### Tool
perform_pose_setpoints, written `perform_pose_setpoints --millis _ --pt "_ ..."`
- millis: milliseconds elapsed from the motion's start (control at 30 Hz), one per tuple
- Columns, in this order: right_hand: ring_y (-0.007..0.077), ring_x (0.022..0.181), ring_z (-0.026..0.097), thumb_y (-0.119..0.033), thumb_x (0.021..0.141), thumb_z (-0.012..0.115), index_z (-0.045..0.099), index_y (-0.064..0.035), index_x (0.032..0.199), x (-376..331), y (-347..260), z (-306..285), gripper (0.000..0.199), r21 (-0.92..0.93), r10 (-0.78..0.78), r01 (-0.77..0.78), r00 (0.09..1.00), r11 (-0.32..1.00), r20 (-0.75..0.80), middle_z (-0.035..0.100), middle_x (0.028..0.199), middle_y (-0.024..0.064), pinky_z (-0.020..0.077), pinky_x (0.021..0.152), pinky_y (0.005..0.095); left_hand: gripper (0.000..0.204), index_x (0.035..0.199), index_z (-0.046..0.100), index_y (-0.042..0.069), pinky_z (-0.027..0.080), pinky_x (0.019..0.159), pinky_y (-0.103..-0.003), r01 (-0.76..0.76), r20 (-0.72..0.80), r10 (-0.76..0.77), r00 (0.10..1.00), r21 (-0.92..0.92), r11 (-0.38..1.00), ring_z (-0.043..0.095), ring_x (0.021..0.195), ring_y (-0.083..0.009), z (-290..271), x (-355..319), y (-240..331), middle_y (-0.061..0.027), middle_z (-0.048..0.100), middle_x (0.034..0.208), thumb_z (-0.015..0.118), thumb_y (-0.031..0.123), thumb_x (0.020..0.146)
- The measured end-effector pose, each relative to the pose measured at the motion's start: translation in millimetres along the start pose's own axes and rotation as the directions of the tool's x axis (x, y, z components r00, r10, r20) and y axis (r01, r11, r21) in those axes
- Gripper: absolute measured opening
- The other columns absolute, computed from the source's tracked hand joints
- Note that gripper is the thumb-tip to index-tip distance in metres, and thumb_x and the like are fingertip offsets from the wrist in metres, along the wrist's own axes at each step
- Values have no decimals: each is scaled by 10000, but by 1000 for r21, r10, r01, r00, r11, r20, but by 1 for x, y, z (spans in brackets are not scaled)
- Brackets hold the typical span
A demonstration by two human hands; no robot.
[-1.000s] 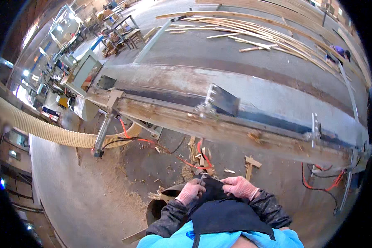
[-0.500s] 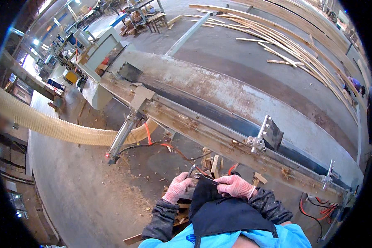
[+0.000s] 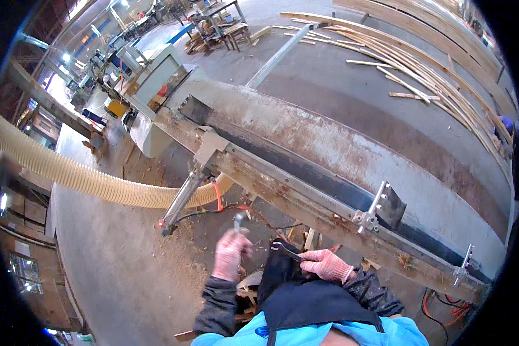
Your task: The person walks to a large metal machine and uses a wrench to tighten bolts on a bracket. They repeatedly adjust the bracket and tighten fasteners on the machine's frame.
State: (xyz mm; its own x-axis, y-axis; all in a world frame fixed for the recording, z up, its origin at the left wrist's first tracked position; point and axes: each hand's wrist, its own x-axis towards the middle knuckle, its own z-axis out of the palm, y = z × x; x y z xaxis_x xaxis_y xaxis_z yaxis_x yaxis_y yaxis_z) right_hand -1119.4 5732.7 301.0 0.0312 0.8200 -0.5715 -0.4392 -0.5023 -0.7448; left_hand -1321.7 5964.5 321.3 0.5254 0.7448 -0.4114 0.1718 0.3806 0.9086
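Observation:
In my left hand, in a pinkish-white knit glove, the fingers are closed on a metal wrench that points up and is smeared by motion. Another wrench lies in the closed fingers of my right hand, gloved alike. Its silver end points left, over the black apron on my front. Both hands are just on my side of a long machine's brown, dusty rail and apart from it.
A pneumatic cylinder hangs off the rail, beside a ribbed cream hose. Metal stops stick up along the rail. Orange and black lines run below. Wood scraps and sawdust lie on the floor; long wood strips lie beyond the machine.
My left hand has moved up and left with its wrench, away from the right hand. My right hand keeps its wrench near the apron. The whole view has shifted slightly.

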Motion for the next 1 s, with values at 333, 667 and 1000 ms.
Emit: perform_pose_setpoints --millis 333,667,1000 --pt "67 776 636 -180 1013 676 709 -48 1333 117 -94 43 348 -3 19 -20 991 1000 -134 701 880 -27 538 737 255 307 939 722 24 369 570 -293 -368 -182 564 805 592 717 458 599 -81 -218 323 222 33 522 631 649 303 1046" --pt "96 757 637 -138 1015 655 693 -22 1341 232 -182 112 348 -53 61 -73 976 996 -208 705 864 13 549 723 273 287 924 723 20 417 640 -292 -334 75 359 930 579 744 483 677 -82 -288 501 277 52 559 705 655 269 1051" --pt "81 762 636 -136 1010 676 690 -19 1341 275 -217 132 351 -107 60 -85 974 991 -217 707 881 -6 546 717 265 343 1069 725 7 494 806 -345 -307 165 288 943 767 564 605 812 -179 -305 517 300 -79 710 865 669 342 1030"
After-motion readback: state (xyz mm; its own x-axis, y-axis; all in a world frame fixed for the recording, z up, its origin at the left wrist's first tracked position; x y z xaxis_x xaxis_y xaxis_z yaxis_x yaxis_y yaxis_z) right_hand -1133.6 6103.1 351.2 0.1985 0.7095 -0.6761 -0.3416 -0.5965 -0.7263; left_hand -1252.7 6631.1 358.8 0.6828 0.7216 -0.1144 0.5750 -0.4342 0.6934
